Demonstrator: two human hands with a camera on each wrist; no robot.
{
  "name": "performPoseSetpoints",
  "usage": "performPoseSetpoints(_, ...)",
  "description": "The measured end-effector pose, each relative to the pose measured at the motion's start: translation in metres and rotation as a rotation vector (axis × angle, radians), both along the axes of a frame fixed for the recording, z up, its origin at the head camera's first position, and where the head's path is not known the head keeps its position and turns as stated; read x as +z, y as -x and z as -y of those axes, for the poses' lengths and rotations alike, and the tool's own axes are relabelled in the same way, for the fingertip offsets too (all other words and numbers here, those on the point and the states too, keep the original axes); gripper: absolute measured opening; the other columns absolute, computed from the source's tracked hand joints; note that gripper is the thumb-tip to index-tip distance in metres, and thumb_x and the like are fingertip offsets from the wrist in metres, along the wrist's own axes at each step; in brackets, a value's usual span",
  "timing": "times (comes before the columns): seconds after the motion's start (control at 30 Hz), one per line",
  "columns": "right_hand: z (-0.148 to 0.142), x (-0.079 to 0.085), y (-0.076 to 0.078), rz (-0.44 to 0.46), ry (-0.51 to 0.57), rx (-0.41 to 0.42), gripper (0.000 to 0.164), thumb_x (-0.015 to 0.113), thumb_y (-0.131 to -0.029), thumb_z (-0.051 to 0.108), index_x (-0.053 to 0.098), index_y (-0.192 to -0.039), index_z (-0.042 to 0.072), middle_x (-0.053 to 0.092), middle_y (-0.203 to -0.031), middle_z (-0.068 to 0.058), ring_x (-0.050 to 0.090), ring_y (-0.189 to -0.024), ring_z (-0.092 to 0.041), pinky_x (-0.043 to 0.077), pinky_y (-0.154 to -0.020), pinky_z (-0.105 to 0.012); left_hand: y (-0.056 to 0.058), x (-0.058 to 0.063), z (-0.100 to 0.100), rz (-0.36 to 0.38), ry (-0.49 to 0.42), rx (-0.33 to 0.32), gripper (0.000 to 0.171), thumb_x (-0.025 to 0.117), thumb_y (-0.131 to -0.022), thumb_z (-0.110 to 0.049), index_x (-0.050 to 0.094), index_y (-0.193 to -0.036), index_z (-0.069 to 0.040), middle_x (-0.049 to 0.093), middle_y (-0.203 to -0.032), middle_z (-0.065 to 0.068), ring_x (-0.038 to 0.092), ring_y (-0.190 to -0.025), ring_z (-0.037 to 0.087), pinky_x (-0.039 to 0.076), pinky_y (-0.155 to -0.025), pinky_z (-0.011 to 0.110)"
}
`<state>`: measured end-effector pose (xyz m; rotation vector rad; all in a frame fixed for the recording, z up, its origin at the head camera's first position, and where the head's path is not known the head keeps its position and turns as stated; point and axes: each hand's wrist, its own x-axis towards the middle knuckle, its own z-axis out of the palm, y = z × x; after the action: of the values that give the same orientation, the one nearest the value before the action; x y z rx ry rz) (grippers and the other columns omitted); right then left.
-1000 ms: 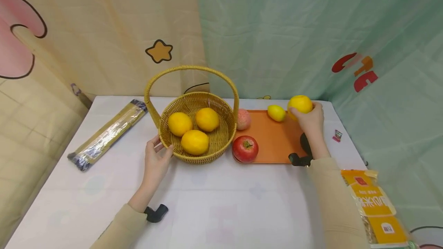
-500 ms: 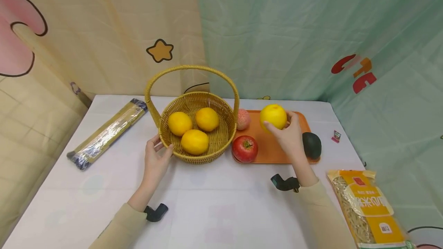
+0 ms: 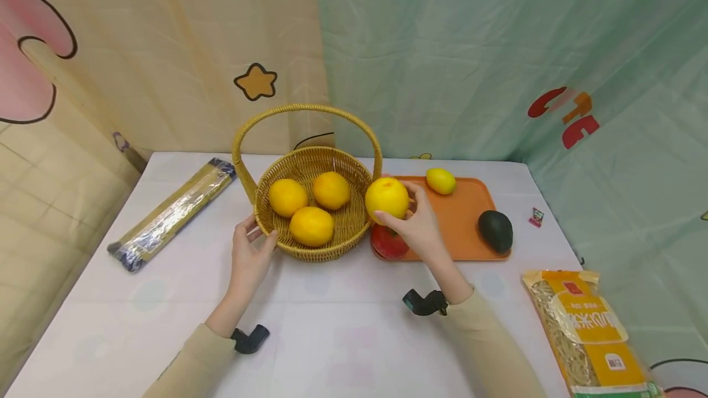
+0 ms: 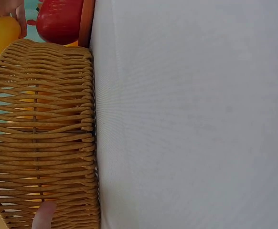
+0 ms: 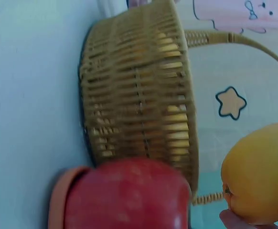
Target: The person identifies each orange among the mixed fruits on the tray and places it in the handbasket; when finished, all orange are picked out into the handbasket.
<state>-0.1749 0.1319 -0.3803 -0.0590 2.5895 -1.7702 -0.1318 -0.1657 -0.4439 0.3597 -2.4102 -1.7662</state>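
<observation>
My right hand [image 3: 419,221] grips a round yellow fruit [image 3: 386,199] in the air by the right rim of the wicker basket [image 3: 318,257], above the tray's left end. In the right wrist view this yellow fruit [image 5: 261,174] shows a small dark stem spot. My left hand [image 3: 251,257] holds the basket's near-left rim, thumb on the wall. Inside the basket lie three yellow-orange fruits [image 3: 312,226]. A red apple [image 3: 389,243], partly hidden by the right hand and held fruit, sits at the near-left corner of the orange tray [image 3: 456,220].
The tray also bears a lemon [image 3: 440,181] at its back edge and a dark green avocado [image 3: 495,231]; a pink fruit is nearly hidden behind the held one. A wrapped long package [image 3: 174,214] lies left, a noodle bag [image 3: 592,330] right, near a small candy [image 3: 536,217].
The right hand has carried the round yellow fruit leftward from the tray's back-right corner to the basket's rim, uncovering the avocado. The left hand and the basket stay put.
</observation>
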Motion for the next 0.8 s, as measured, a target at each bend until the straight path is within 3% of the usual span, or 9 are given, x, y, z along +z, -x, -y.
performPoseSetpoints(0.17, 0.019, -0.003, 0.003, -0.022, 0.003, 0.068, 0.083, 0.080, -0.071, 0.040, 0.035, -0.137, 0.018, 0.044, -0.133, -0.005, 0.049, -0.110, -0.027, 0.051, -0.092, -0.040, 0.000, 0.001, 0.000, 0.001, -0.005, 0.000, 0.062, 0.056, -0.092, -0.015, 0.022, -0.143, -0.004, 0.032, -0.140, 0.015, 0.040, -0.123, 0.026, 0.053, -0.079, 0.014)
performPoseSetpoints(0.43, 0.041, -0.007, 0.009, -0.019, -0.046, 0.085, 0.084, 0.079, -0.068, 0.047, 0.037, -0.134, 0.017, 0.046, -0.125, -0.005, 0.050, -0.109, -0.026, 0.050, -0.093, -0.040, 0.000, 0.002, -0.001, -0.012, 0.000, 0.000, 0.062, 0.056, -0.092, -0.015, 0.022, -0.143, -0.004, 0.032, -0.139, 0.014, 0.040, -0.122, 0.026, 0.052, -0.078, 0.011)
performPoseSetpoints(0.6, 0.051, -0.010, 0.013, -0.016, -0.107, 0.065, 0.085, 0.079, -0.068, 0.048, 0.037, -0.135, 0.018, 0.046, -0.130, -0.003, 0.050, -0.111, -0.023, 0.049, -0.096, -0.041, -0.001, 0.003, -0.001, -0.007, 0.011, 0.001, 0.062, 0.055, -0.092, -0.016, 0.022, -0.143, -0.003, 0.032, -0.139, 0.015, 0.040, -0.122, 0.026, 0.053, -0.078, 0.012)
performPoseSetpoints(0.8, 0.059, -0.015, 0.018, -0.113, -0.211, 0.078, 0.084, 0.078, -0.071, 0.044, 0.037, -0.138, 0.014, 0.044, -0.134, -0.004, 0.047, -0.116, -0.021, 0.047, -0.100, -0.041, -0.001, 0.004, -0.001, -0.003, 0.012, -0.005, 0.062, 0.054, -0.093, -0.016, 0.021, -0.143, -0.001, 0.032, -0.139, 0.017, 0.039, -0.123, 0.028, 0.053, -0.079, 0.013)
